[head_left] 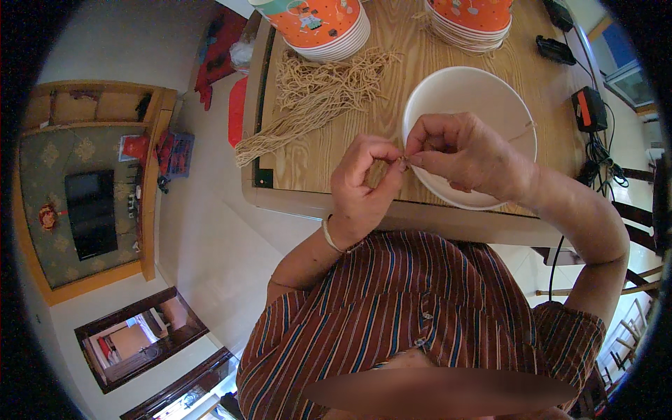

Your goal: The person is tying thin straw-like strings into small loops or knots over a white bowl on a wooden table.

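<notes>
My left hand and my right hand meet fingertip to fingertip at the near left rim of a white bucket-like bowl. Thumb and forefinger are pinched together on each. Whatever sits between the fingertips is tiny and mostly hidden. Part of the bowl's opening lies under my right hand. A thin tan strand shows at the bowl's right rim; where it leads is unclear. Left of the bowl, a loose bundle of tan cords is spread on the wooden table, tangled at its far end and straighter toward the table's left edge.
Two stacks of orange printed paper tubs, a left stack and a right stack, stand at the far side. Tan strands lie around the right stack's base. A black and orange box and black cables are along the table's right edge.
</notes>
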The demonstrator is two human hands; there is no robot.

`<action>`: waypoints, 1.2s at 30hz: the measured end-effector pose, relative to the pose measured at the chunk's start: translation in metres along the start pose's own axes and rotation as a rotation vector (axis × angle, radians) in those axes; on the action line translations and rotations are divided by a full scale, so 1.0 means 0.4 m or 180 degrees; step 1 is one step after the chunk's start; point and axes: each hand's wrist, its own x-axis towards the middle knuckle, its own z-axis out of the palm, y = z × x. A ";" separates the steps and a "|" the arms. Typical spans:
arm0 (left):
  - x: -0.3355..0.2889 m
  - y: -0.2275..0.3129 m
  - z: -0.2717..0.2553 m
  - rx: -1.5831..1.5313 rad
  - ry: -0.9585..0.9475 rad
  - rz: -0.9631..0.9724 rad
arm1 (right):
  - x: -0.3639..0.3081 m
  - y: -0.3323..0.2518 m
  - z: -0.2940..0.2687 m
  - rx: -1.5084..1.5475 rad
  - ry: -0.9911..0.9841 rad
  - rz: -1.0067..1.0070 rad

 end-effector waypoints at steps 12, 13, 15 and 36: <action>-0.006 -0.007 0.005 -0.0774 0.0107 -0.0425 | -0.001 0.005 -0.012 -0.0017 0.0084 -0.0030; -0.005 -0.007 0.004 -0.0773 0.0106 -0.0424 | 0.000 0.007 -0.012 -0.0016 0.0084 -0.0031; -0.002 -0.005 0.002 -0.0605 0.0151 -0.0194 | 0.001 0.013 -0.012 -0.0069 0.0014 -0.0094; 0.009 -0.004 -0.003 -0.0862 -0.0113 -0.0368 | 0.005 0.056 -0.026 -0.1499 0.0532 -0.1433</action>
